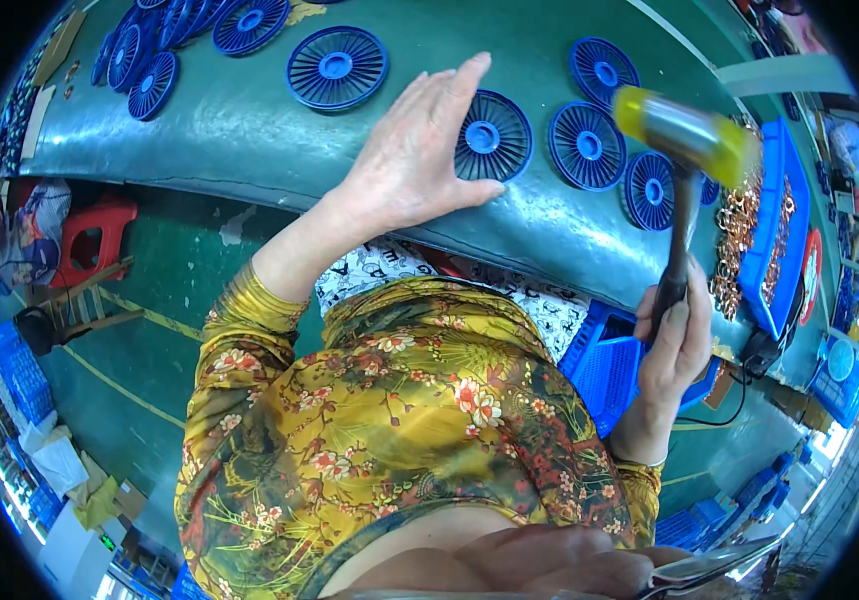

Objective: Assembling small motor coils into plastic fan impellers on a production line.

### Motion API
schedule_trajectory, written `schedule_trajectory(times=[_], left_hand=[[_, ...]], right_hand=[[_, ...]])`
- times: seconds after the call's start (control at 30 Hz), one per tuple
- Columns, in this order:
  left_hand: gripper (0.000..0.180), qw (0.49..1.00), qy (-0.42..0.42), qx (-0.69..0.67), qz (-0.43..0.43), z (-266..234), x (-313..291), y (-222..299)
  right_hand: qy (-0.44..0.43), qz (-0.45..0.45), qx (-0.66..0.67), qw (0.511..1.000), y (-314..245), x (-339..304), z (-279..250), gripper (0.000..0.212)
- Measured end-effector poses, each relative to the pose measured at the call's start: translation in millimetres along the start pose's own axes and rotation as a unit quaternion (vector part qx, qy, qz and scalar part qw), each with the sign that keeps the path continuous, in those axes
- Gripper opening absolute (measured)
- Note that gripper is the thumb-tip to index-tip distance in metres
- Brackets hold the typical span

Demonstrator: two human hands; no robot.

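Observation:
My left hand is stretched out with thumb and fingers apart, over the left side of a round blue slotted plastic disc on the green table; whether it touches the disc I cannot tell. Wrapped around the dark handle of a mallet, my right hand holds it up at the right. The mallet's head is grey with yellow ends, raised in front of more blue discs. Close by on the right are a blue disc, another disc behind it and a third disc.
A blue disc and a cluster of others lie to the left on the green table. At right are a heap of copper-coloured metal parts and a blue tray. Below stand a blue crate and a red stool.

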State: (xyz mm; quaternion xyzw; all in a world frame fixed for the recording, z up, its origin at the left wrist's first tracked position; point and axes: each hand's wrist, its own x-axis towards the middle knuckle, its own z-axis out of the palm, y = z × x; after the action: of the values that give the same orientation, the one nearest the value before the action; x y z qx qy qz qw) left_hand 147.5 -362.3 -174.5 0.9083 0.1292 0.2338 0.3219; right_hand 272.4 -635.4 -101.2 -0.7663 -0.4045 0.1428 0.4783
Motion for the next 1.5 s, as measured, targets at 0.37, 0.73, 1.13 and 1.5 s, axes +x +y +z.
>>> schedule_trajectory(times=[0.37, 0.73, 1.13, 1.5], left_hand=[[0.109, 0.999, 0.033, -0.027, -0.015, 1.9, -3.8, -0.6], [0.104, 0.964, 0.184, 0.166, -0.099, -44.5, -19.1, -60.4], [0.105, 0.982, 0.123, -0.031, -0.142, -23.7, -28.2, -15.4], [0.088, 0.989, 0.123, -0.068, 0.052, -14.5, -22.7, -5.7]], right_hand=[[-0.119, -0.117, -0.234, 0.958, 7.6, 34.1, 33.6, 0.037], [-0.244, 0.094, -0.166, 0.951, -3.7, 20.5, 36.4, 0.032], [-0.167, -0.064, -0.27, 0.946, -0.9, 59.1, 91.6, 0.035], [0.115, -0.017, -0.31, 0.944, 57.7, 37.2, -33.6, 0.035]])
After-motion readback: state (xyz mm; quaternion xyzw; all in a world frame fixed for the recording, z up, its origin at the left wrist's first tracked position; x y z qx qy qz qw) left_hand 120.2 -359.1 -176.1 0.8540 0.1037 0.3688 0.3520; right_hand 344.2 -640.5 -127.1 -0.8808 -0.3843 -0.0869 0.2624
